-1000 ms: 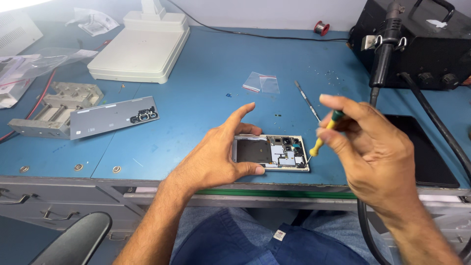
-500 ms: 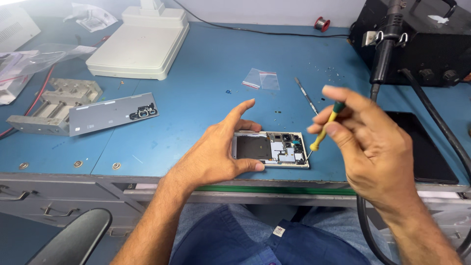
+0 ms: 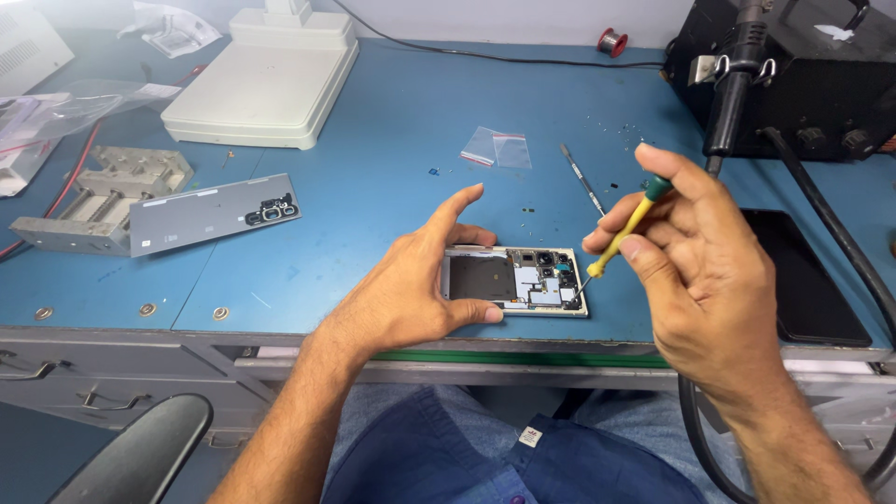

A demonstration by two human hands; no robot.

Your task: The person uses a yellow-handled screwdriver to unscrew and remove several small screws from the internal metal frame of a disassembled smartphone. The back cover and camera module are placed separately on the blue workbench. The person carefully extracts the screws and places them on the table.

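Observation:
An opened phone lies face down near the front edge of the blue bench, its circuit boards and cameras exposed. My left hand grips its left end, thumb on the near edge and fingers over the far edge. My right hand holds a small yellow screwdriver with a green cap between thumb and fingers. The tip touches the phone's right end.
The phone's grey back cover rests on a metal jig at left. A white stand base sits behind. A metal tool and small plastic bags lie mid-bench. A black station and dark slab stand right.
My right hand has shifted slightly on the screwdriver, whose tip stays at the phone's right end. My left hand keeps its grip on the phone.

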